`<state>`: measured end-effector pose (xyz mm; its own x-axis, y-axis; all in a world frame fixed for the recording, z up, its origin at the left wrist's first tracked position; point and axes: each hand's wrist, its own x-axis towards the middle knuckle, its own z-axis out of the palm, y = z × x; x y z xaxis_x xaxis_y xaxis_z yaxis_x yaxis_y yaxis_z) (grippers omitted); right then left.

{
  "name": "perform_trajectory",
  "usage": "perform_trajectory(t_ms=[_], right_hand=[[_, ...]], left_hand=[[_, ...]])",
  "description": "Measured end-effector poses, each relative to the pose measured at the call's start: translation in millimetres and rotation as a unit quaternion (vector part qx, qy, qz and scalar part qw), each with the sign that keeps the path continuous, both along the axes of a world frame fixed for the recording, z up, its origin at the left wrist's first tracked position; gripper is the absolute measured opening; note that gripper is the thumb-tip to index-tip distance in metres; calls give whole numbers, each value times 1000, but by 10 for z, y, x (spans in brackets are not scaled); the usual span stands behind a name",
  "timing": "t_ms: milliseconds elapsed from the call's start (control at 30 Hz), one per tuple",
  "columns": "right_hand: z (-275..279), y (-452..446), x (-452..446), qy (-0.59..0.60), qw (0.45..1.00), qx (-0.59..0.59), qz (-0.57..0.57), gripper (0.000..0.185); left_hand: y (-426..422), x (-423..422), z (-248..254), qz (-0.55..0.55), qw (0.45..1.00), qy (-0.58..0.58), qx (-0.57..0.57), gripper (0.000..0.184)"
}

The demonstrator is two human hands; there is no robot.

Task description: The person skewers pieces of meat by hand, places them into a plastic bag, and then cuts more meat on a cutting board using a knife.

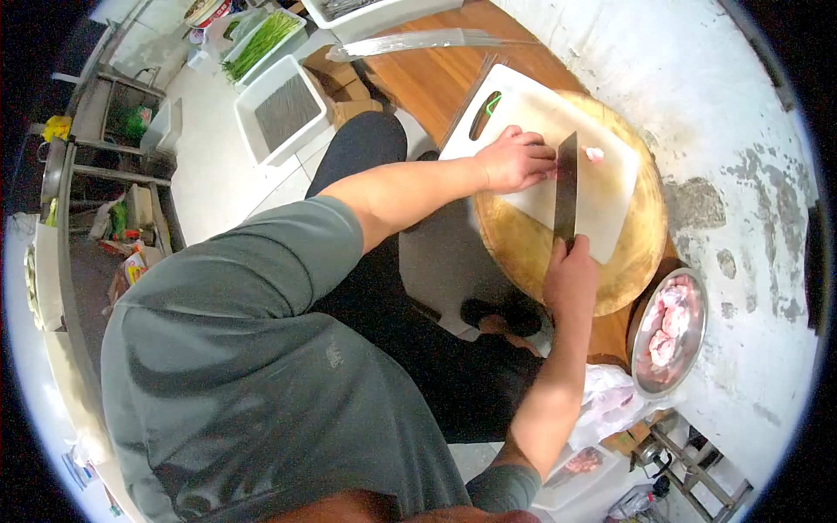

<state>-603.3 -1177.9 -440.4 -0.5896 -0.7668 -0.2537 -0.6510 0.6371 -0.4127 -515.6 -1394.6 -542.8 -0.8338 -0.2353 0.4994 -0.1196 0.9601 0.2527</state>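
My right hand (571, 268) is closed round the handle of a cleaver (567, 192), whose dark broad blade points away from me over a white cutting board (615, 209). Just left of the blade, my left hand (520, 160) rests on the board with its fingers curled. A bit of pink shows at its fingertips, but what they press on is hidden. On the blade's other side lies a small pale pink piece of meat (594, 154). Under the board is a thick round wooden block (514, 253).
A steel bowl (700, 336) of raw meat stands right of the block, near a plastic bag (606, 383). The stained wall (724, 166) borders the wooden table (427, 74). White bins, one with thin grey sticks (283, 113) and one with green stalks (264, 42), stand at the upper left.
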Motion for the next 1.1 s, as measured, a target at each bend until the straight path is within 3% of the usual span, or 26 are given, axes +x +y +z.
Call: perform_trajectory(t_ms=[333, 433, 533, 733, 833, 1033, 1067, 1100], right_hand=[[112, -163, -46, 9, 998, 54, 16, 30], [87, -235, -72, 46, 996, 60, 47, 30], [111, -401, -67, 41, 995, 85, 30, 30], [-285, -837, -201, 64, 989, 75, 108, 28], [69, -972, -79, -16, 998, 60, -16, 31], [12, -522, -294, 43, 995, 16, -91, 39], [0, -416, -366, 28, 995, -22, -95, 39], [-1, -312, -408, 14, 993, -61, -97, 40]], left_hand=[[-33, -26, -105, 0, 999, 43, 9, 24], [-29, -25, -64, 11, 998, -56, 11, 28], [-25, -29, -68, 21, 999, 28, -19, 16], [-46, -58, -119, 24, 1000, 11, -8, 19], [-66, -43, -108, 15, 999, 37, 27, 21], [-82, -1, -66, 11, 988, 122, 92, 26], [-118, -45, -99, 2, 974, 200, 110, 27], [-180, -58, -112, 15, 972, 151, 181, 28]])
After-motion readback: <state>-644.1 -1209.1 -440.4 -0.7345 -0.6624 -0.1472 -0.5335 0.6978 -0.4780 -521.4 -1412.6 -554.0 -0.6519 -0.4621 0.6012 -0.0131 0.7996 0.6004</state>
